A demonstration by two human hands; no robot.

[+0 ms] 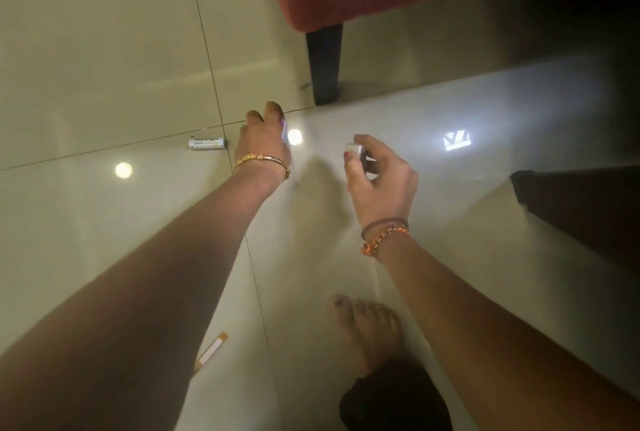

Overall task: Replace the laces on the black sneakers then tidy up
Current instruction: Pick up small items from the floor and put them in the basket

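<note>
No sneakers or laces show. At centre frame the left hand (265,139) curls over a small pale object; the right hand (377,174) pinches another. Both look light, rigid, easily fingertip-held.

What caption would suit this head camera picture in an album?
Both hands reach over a glossy tiled floor: left hand beside a battery, right hand pinching a small pale object.

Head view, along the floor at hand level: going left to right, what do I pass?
Round light reflection on the glossy tile → small white cylindrical battery lying on its side → left hand with gold bangle, holding something pale → right hand pinching a small white object → bright window-shaped reflection.
</note>
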